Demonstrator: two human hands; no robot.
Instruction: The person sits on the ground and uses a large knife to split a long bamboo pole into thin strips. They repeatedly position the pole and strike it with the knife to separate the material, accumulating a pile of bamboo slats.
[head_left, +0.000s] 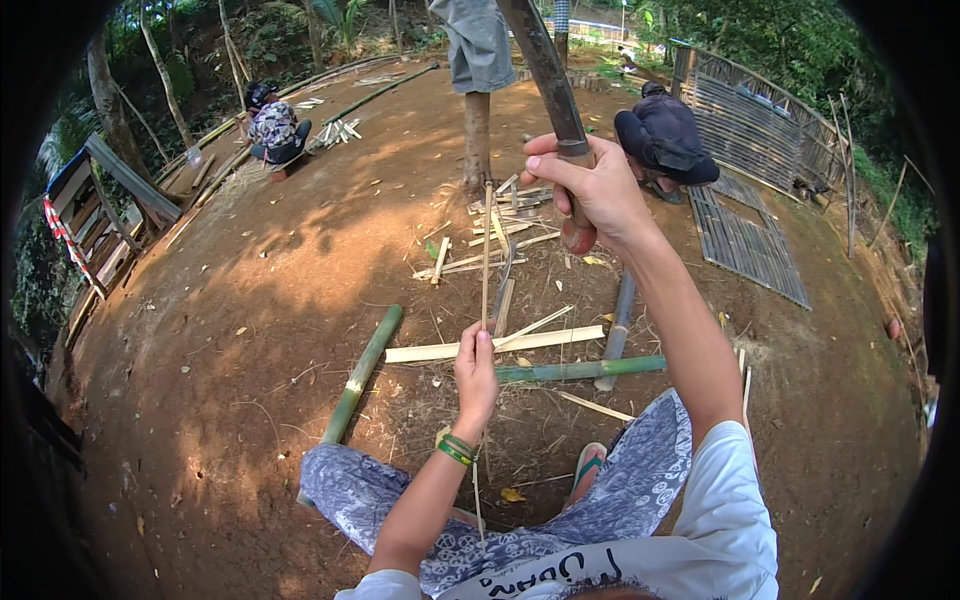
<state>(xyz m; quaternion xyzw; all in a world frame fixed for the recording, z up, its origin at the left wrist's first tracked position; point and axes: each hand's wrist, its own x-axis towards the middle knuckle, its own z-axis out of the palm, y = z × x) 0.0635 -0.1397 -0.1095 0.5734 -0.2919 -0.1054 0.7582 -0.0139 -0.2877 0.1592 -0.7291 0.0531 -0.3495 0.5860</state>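
Note:
My right hand is raised and closed around the handle of a machete, its dark blade pointing up past the top of the picture. Lower and to the left, my left hand grips a thin bamboo strip that stands nearly upright, a thin length of it also showing below the wrist. The blade is apart from the strip. Just beyond my left hand lies a pale split bamboo piece on the ground, with a green bamboo pole nearer to me.
Another green bamboo pole lies at left, and a dark pole at right. Cut bamboo pieces are heaped by a wooden post. Two people crouch farther off, left and right. Slatted bamboo panels lie behind the right one.

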